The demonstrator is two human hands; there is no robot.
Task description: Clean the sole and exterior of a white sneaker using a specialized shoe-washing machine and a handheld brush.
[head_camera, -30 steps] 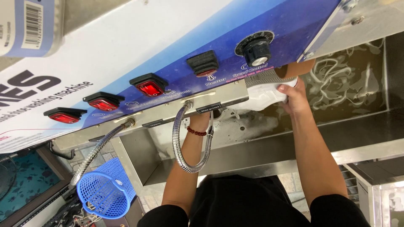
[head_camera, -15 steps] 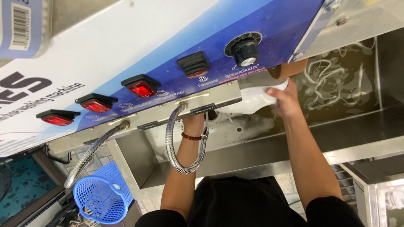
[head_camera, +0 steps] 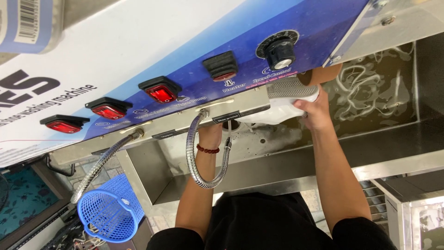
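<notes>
Both bare arms stretch forward and away from the body, roughly parallel, elbows nearly straight, short black sleeves ending near the shoulders. The right hand (head_camera: 317, 113) is at full reach with its fingers (head_camera: 303, 103) curled closed around something white, thumb side turned inward and the back of the hand facing up toward the camera. The left hand (head_camera: 210, 134) is mostly hidden past the wrist, which wears a dark red beaded bracelet (head_camera: 207, 149), so its fingers and whether they are closed cannot be made out.
</notes>
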